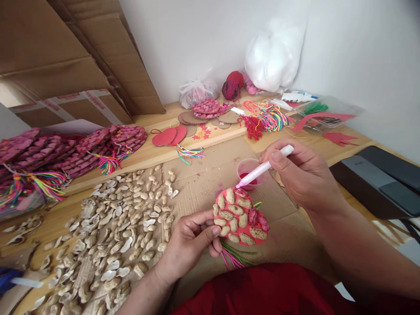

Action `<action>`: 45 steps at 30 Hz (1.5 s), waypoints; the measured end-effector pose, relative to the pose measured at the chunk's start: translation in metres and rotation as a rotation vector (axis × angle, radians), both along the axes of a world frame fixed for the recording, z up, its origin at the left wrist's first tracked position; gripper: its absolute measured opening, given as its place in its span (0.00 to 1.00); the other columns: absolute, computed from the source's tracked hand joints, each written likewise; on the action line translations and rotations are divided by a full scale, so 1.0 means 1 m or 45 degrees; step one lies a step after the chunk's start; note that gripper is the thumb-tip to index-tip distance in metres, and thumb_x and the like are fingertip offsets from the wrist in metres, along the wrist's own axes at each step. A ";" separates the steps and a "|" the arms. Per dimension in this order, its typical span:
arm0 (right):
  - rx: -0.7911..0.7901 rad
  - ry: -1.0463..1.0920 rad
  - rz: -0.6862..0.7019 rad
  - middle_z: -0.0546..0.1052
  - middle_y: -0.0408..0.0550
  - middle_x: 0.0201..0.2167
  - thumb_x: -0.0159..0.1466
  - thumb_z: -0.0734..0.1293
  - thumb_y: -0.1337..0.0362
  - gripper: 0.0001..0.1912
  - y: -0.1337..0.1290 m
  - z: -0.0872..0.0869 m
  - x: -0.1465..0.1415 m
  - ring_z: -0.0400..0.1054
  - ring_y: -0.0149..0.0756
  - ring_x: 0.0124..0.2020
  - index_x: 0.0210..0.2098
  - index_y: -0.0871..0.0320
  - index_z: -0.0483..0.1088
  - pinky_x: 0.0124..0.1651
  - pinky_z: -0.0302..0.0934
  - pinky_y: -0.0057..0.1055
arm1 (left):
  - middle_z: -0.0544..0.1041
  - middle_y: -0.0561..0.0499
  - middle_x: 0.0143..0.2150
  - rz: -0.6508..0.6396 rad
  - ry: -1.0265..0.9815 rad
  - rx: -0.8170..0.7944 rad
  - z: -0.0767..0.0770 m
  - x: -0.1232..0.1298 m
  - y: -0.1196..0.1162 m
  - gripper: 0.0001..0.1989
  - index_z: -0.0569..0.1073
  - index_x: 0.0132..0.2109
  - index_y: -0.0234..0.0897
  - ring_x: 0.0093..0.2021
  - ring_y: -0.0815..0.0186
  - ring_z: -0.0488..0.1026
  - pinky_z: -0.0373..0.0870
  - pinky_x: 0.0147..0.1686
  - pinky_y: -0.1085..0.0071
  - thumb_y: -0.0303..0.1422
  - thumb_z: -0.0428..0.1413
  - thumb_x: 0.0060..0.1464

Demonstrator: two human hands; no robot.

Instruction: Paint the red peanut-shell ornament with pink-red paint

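Observation:
My left hand (200,236) grips the lower left edge of a red disc (241,218) covered with peanut shells, thumb on top. Most of its shells are plain tan; a few on the right and at the top edge are stained pink. Colored strings hang below the disc. Between the thumb and fingers of my right hand (295,170) is a white marker pen (262,168), slanting down to the left. Its pink tip is at the disc's upper edge. Just behind the tip stands a clear plastic cup (251,173) with red liquid.
Loose peanut shells (121,232) cover the left side of the cardboard sheet (193,175). Finished-looking pink shell discs with tassels (72,151) are stacked far left. Red discs (169,136), yarn (233,85) and colored strings (271,114) lie behind. A black case (377,179) sits right.

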State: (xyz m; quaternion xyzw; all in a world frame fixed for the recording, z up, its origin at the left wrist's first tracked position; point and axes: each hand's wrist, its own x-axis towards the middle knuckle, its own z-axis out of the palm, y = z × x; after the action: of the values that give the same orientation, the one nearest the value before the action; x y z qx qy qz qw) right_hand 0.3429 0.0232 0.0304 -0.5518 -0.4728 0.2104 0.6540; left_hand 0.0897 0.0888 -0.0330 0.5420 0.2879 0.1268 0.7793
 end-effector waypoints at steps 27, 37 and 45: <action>0.012 0.026 0.061 0.68 0.42 0.26 0.66 0.68 0.53 0.12 0.000 -0.003 0.008 0.64 0.34 0.31 0.31 0.52 0.72 0.34 0.59 0.34 | 0.79 0.49 0.24 0.057 -0.008 0.018 -0.002 0.000 0.003 0.22 0.78 0.57 0.33 0.21 0.73 0.73 0.71 0.23 0.79 0.40 0.63 0.59; 0.052 -0.084 0.024 0.70 0.45 0.28 0.67 0.67 0.53 0.11 -0.002 0.000 0.009 0.66 0.38 0.35 0.32 0.50 0.72 0.35 0.62 0.37 | 0.78 0.49 0.24 0.054 0.000 0.012 -0.001 0.001 0.003 0.23 0.79 0.56 0.32 0.20 0.73 0.72 0.71 0.22 0.79 0.40 0.64 0.58; 0.088 -0.030 0.053 0.69 0.45 0.28 0.68 0.66 0.55 0.10 -0.002 0.000 0.010 0.65 0.39 0.34 0.32 0.50 0.73 0.37 0.61 0.39 | 0.78 0.49 0.23 0.073 -0.020 0.010 -0.003 0.000 0.003 0.22 0.79 0.56 0.33 0.20 0.73 0.72 0.71 0.22 0.79 0.40 0.64 0.58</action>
State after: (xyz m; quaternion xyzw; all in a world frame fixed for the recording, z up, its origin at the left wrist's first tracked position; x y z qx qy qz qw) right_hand 0.3526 0.0211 0.0300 -0.5211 -0.4989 0.2011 0.6627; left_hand 0.0900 0.0921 -0.0364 0.5355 0.2967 0.1546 0.7754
